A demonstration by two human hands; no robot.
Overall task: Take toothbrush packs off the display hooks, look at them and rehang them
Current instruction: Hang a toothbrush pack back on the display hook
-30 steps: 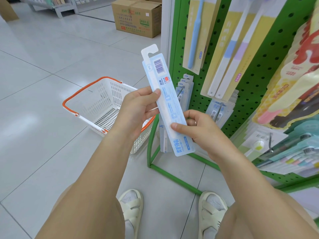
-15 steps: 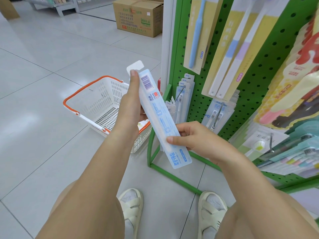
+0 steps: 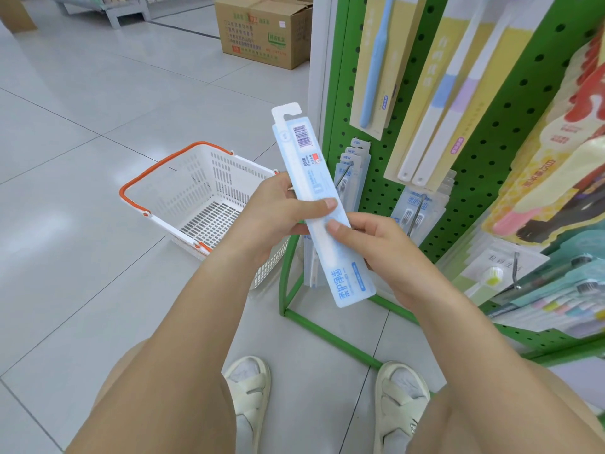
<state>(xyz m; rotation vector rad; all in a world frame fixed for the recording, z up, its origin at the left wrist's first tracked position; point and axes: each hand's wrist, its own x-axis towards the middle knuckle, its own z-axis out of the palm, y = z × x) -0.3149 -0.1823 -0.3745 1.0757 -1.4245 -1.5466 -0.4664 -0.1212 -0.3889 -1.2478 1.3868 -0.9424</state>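
Note:
A long pale-blue toothbrush pack point(image 3: 311, 178) is held upright and slightly tilted in front of the green pegboard display point(image 3: 491, 152), its barcode side towards me and its hang tab at the top. My left hand point(image 3: 278, 214) grips its middle from the left, thumb across the front. My right hand point(image 3: 370, 244) holds it just below from the right, thumb on the front. Similar blue packs point(image 3: 352, 178) hang on a low hook behind it, and another bunch of blue packs point(image 3: 415, 211) hangs to the right. Yellow-carded toothbrushes point(image 3: 435, 103) hang higher up.
A white basket with orange handles point(image 3: 196, 198) stands on the tiled floor left of the display's green base frame point(image 3: 327, 332). A cardboard box point(image 3: 262, 27) sits further back. More packs fill the lower right shelf point(image 3: 556, 290). My sandalled feet are below.
The pack has swung back up from its lower, more tilted pose. My left hand slid down from the hang tab to the middle, and my right hand moved up beside it.

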